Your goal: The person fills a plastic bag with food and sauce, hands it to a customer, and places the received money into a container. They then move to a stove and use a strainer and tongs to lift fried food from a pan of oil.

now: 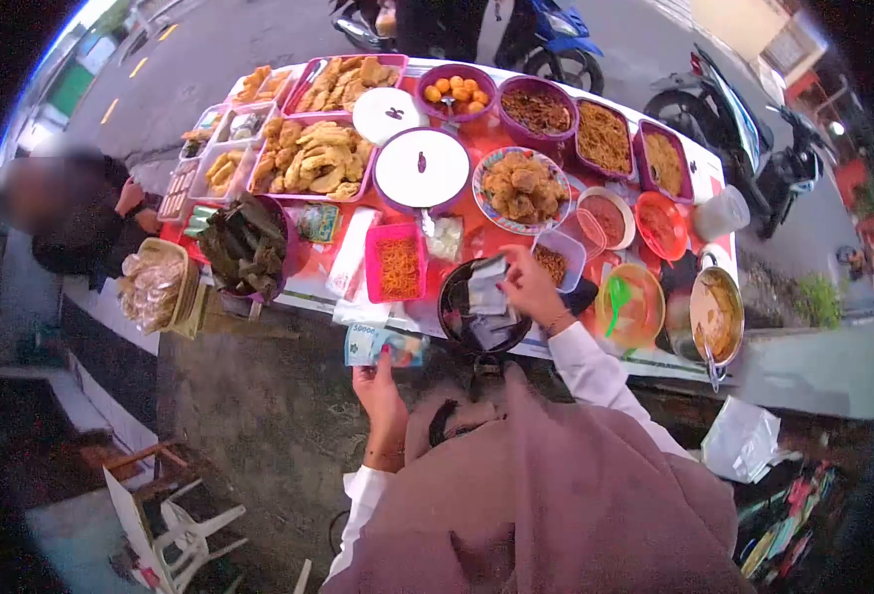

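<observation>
The left hand (384, 401) grips blue money (362, 346) by the table's (702, 150) near edge. The right hand (534, 285) is at one black bowl (450, 309) with gray money (490, 295); I can't tell if its fingers grip any. Two white lids (402, 183) sit farther back.

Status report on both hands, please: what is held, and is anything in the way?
Left hand: holding blue banknote. Right hand: at greyish notes in black bowl. Nothing visibly blocking either.
</observation>
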A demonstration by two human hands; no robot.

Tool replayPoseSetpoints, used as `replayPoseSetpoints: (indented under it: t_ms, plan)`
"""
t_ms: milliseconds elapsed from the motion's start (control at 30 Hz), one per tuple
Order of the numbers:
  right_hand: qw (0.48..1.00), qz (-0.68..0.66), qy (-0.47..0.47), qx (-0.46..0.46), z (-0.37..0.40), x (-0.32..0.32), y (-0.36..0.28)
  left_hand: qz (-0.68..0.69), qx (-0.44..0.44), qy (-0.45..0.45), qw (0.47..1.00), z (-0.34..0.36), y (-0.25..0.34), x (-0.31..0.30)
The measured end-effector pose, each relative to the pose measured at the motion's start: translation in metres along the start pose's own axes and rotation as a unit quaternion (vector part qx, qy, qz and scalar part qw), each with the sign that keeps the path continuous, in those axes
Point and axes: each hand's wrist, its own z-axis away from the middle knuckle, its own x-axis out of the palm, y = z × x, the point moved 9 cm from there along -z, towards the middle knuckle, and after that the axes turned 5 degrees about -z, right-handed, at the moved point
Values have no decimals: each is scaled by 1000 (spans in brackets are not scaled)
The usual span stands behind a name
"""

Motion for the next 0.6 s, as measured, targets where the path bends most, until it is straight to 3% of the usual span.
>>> replayPoseSetpoints:
  t_ms: [67,133,167,200,233,267,333,467,533,600]
  plan:
    - [998,-44,34,40,3,-24,-11,-45,34,-10,998,-13,11,18]
    - [991,-88,70,71,10,-43,-6,-65,94,-173,978,-15,35,74]
    - [991,-72,102,45,14,-55,-5,-64,91,-182,977,-24,34,85]
    - [989,-55,134,19,19,-64,-10,-217,218,-289,907,-17,41,116]
    - [988,-52,143,22,23,-67,-10,-355,336,-379,786,-2,36,143]
    - [985,-55,161,24,28,-72,-14,-352,336,-389,783,-6,29,154]
    - [977,-62,200,25,40,-80,-21,-425,386,-551,606,28,-13,187]
    - [965,-84,250,-3,63,-79,-45,-477,351,-590,549,31,-83,209]
    - [959,-96,267,10,72,-75,-48,-600,358,-581,419,21,-130,214]
    - [956,-90,278,13,76,-71,-46,-605,384,-581,385,15,-142,215]
